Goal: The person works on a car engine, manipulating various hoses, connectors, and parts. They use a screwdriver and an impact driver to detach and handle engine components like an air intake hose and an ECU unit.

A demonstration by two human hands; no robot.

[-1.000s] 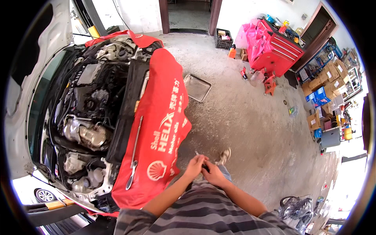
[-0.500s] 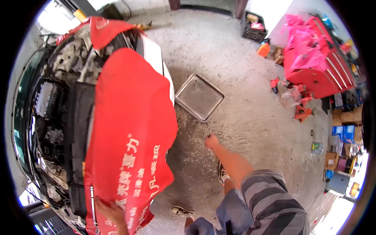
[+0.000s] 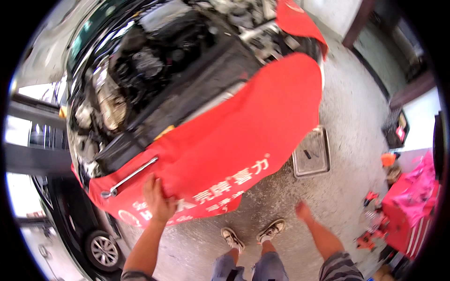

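Hands apart. Left hand (image 3: 161, 201) on the red cover (image 3: 262, 122), fingers loosely extended, nothing seen clamped in it; probably light support against the car front. Right hand (image 3: 303, 210) out over the floor (image 3: 347, 103), blurred, can't tell if it holds anything.

Wrench (image 3: 131, 177) lies on the cover, just beyond and left of the left fingertips, apart from them; likely parked there for easy reach and to spare the paint. Cover drapes over the car's front edge, likely as protection, its wavy lower edge hanging between the hands. Engine (image 3: 150, 63) sits uncovered past the left hand, presumably for access.

Metal tray (image 3: 318, 164) on the floor beyond the right hand, raised rim, small dark pieces (image 3: 307, 154) inside. Open floor around the right hand, out to the red cabinet (image 3: 410, 213) at its right. Left hand is tighter: wrench ahead, cover edge behind.
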